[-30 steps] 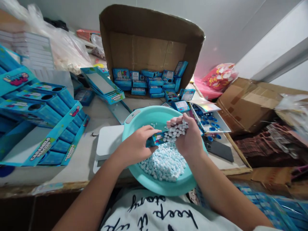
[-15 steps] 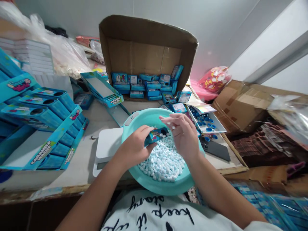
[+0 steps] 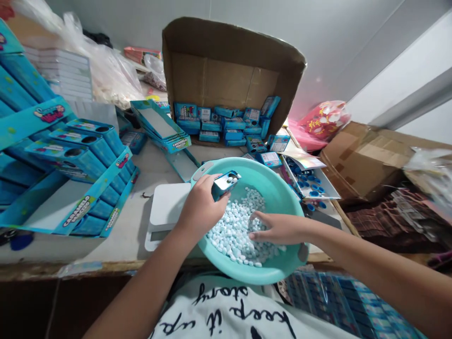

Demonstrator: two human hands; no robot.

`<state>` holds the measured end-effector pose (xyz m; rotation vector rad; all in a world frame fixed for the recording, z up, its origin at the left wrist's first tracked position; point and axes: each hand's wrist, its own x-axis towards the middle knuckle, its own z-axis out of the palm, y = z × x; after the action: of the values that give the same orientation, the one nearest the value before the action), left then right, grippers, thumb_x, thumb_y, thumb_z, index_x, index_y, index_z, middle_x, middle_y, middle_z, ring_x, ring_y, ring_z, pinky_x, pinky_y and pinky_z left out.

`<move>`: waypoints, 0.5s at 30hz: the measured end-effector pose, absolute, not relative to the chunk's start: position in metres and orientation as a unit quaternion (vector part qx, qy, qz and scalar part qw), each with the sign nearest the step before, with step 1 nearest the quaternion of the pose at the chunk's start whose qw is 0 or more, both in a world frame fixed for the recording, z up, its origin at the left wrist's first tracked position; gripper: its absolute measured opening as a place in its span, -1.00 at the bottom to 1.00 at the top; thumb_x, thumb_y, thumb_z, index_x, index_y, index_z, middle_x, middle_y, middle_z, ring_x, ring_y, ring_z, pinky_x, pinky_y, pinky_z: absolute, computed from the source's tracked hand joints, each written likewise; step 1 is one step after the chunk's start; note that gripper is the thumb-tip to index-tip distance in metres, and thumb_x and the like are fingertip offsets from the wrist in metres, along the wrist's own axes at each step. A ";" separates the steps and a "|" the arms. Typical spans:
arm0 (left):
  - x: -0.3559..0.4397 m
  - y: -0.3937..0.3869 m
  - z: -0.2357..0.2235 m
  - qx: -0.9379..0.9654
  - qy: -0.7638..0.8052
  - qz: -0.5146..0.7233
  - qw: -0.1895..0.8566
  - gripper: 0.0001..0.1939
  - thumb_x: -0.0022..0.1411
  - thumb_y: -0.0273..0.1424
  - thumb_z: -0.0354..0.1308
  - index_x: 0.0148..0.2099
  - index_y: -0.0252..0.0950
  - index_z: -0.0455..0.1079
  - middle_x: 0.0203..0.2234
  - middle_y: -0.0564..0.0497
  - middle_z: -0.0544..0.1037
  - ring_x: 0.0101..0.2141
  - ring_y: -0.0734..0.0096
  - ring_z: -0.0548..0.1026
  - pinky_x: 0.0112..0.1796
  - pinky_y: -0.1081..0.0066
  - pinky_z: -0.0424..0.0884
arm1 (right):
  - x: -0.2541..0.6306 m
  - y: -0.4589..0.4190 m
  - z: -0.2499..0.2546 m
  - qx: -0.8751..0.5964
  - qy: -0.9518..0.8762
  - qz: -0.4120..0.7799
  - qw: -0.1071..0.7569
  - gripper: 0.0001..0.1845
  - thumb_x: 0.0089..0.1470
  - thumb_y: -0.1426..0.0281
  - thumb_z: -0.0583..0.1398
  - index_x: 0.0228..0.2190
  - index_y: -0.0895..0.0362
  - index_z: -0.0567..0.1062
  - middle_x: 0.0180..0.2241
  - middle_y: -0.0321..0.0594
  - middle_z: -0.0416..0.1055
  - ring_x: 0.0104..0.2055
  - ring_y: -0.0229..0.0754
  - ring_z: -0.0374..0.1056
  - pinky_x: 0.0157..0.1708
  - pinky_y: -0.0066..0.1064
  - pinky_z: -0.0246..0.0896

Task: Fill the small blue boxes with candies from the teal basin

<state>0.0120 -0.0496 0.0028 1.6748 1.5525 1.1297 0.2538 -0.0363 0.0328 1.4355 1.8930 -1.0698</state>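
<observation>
A turquoise basin (image 3: 282,188) holds a heap of small pale blue and white candies (image 3: 233,230). Above its left side, my left hand (image 3: 203,202) is closed around a small blue candy box (image 3: 224,184), tilted with its open end up; a few white candies show in that opening. My right hand (image 3: 273,228) reaches into the heap from the right. Its thumb and forefinger are apart among the candies, while the other fingers are partly hidden there.
A white scale (image 3: 167,207) stands left of the basin. Blue display trays (image 3: 81,202) with small boxes fill the far left. Behind is a cardboard box (image 3: 226,70) with several blue boxes. A tray of blue caps (image 3: 310,181) and a dark phone (image 3: 325,219) lie on the right.
My right hand has moved down from beside the small box into the candies. My left hand has tipped the box so its opening faces upward. The camera view has shifted slightly.
</observation>
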 end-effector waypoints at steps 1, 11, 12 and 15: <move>0.012 -0.050 0.003 0.627 0.582 0.425 0.295 -0.59 0.23 -0.43 0.27 0.13 -0.33 0.43 -0.02 -0.14 0.56 0.03 0.16 0.51 0.06 0.19 0.44 | 0.248 -0.039 0.032 0.539 0.674 -0.424 0.275 -0.01 0.01 -0.28 0.18 0.24 0.15 0.34 0.12 0.16 0.42 0.09 0.28 0.39 0.09 0.04 0.27; 0.007 -0.046 -0.001 0.597 0.562 0.460 0.342 -0.61 0.22 -0.40 0.30 0.10 -0.28 0.46 0.00 -0.10 0.57 0.05 0.16 0.52 0.10 0.19 0.45 | 0.184 -0.046 -0.001 0.615 0.361 -0.701 -0.022 -0.39 -0.12 0.10 0.42 -0.07 0.05 0.42 -0.22 -0.24 0.38 -0.25 -0.22 0.33 -0.31 -0.40 0.34; 0.007 -0.045 -0.001 0.585 0.564 0.471 0.343 -0.60 0.22 -0.39 0.30 0.11 -0.28 0.45 0.02 -0.11 0.57 0.07 0.16 0.51 0.11 0.19 0.44 | 0.186 -0.042 0.000 0.601 0.368 -0.707 -0.054 -0.42 -0.08 0.09 0.40 -0.07 0.04 0.42 -0.20 -0.23 0.38 -0.22 -0.21 0.34 -0.27 -0.38 0.37; 0.006 -0.045 0.000 0.559 0.563 0.499 0.349 -0.57 0.22 -0.36 0.31 0.13 -0.30 0.44 0.05 -0.14 0.56 0.09 0.15 0.51 0.14 0.18 0.44 | 0.200 -0.023 0.004 0.550 0.510 -0.657 -0.073 -0.42 0.02 0.03 0.35 0.01 0.00 0.43 0.01 -0.15 0.40 0.07 -0.05 0.33 0.04 -0.19 0.37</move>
<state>0.0065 -0.0451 0.0005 1.4486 1.4598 1.2929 0.1998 -0.0234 0.0042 1.8140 1.6813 -2.1660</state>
